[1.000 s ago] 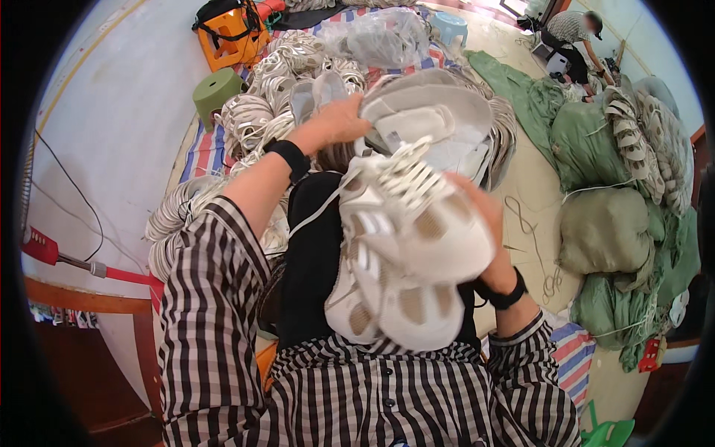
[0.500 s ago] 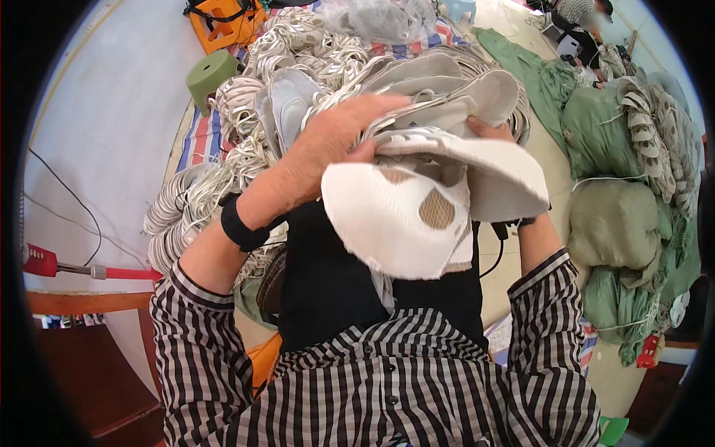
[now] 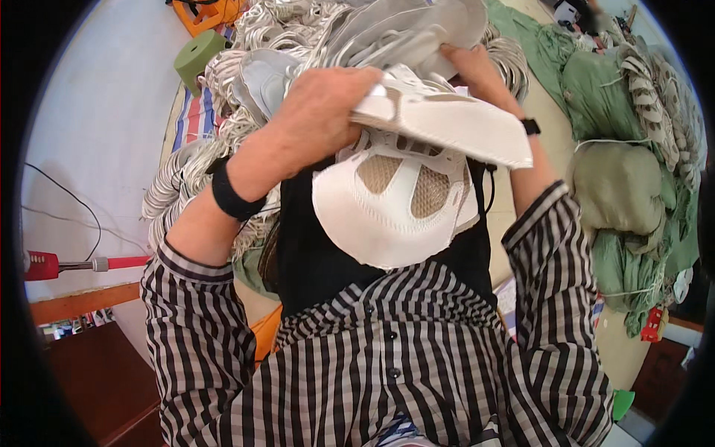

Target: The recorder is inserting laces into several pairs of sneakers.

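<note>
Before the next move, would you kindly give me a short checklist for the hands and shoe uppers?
1. Left hand gripping the raised upper: ok.
2. Right hand gripping firmly: cannot tell; its fingers are partly hidden.
3. Front upper toe in view: ok, above the black cloth.
4. These two uppers lined up: not ok; they point different ways.
5. Left wristband clear of both: ok.

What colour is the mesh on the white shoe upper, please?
The mesh is tan, a light brown; the head view shows it best.
</note>
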Demonstrator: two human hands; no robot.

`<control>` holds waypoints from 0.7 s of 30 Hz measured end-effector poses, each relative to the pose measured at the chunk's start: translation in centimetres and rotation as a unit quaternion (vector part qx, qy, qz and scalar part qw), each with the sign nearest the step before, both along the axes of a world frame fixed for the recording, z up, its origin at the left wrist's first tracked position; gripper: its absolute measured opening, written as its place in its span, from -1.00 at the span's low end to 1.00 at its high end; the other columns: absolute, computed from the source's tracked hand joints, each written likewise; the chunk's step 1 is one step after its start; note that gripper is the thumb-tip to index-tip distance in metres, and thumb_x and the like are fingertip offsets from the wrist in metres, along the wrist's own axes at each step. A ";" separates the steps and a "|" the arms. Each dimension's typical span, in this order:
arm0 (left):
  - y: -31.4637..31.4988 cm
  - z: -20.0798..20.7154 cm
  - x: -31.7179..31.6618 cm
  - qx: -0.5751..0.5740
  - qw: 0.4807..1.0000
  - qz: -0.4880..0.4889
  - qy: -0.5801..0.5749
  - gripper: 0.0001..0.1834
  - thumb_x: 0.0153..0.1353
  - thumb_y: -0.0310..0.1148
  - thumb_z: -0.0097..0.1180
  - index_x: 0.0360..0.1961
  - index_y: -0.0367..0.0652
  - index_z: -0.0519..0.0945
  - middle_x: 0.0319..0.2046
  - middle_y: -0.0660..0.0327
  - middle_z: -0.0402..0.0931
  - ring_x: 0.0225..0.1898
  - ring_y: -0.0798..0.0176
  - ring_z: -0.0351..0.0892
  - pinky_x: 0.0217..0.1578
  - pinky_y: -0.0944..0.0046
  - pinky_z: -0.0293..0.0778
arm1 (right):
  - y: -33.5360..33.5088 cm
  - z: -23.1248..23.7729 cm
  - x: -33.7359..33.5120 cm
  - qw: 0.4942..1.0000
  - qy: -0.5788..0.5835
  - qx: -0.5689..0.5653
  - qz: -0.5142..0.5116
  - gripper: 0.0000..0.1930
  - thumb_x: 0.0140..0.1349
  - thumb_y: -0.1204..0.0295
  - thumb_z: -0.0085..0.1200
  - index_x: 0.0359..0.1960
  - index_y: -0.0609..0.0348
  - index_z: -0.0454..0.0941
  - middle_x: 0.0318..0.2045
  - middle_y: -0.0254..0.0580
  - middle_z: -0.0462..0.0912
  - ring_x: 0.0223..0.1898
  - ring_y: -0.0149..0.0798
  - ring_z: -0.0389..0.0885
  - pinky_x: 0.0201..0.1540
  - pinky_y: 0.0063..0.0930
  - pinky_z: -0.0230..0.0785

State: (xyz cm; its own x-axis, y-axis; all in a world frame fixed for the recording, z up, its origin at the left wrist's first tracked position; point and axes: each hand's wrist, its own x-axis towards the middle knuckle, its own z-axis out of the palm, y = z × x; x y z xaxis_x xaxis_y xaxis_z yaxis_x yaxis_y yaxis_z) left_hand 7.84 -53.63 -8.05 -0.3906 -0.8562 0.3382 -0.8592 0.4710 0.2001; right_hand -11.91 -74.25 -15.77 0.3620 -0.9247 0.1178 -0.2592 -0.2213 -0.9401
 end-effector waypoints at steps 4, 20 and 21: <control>4.0 -2.5 1.4 -0.060 0.986 -0.024 0.151 -0.53 0.03 -0.38 0.19 0.00 -0.34 0.50 -0.13 -0.12 0.57 -0.11 -0.08 0.61 -0.08 0.15 0.52 | -1.5 -2.9 -2.9 0.974 -0.010 0.220 -0.050 -0.62 0.21 0.30 0.14 -0.03 0.29 0.46 -0.31 -0.04 0.64 -0.45 -0.12 0.66 -0.56 -0.27 0.61; 8.7 -4.6 -0.2 0.371 0.773 0.174 0.484 -0.59 0.20 -0.28 0.10 -0.05 -0.41 0.50 -0.32 0.09 0.59 -0.36 0.35 0.60 -0.35 0.39 0.54 | 6.7 3.0 -7.2 0.989 0.071 0.034 0.122 -0.65 0.35 0.18 -0.08 -0.26 0.25 0.58 -0.37 -0.28 0.65 -0.34 -0.49 0.54 -0.25 -0.57 0.42; 8.8 -5.1 -1.0 0.380 0.716 0.183 0.556 -0.60 0.18 -0.24 0.11 -0.11 -0.38 0.51 -0.42 0.19 0.54 -0.40 0.38 0.54 -0.38 0.38 0.51 | 6.9 3.5 -6.6 0.986 0.060 0.020 0.158 -0.64 0.37 0.18 -0.11 -0.19 0.23 0.58 -0.30 -0.32 0.65 -0.30 -0.50 0.53 -0.19 -0.57 0.40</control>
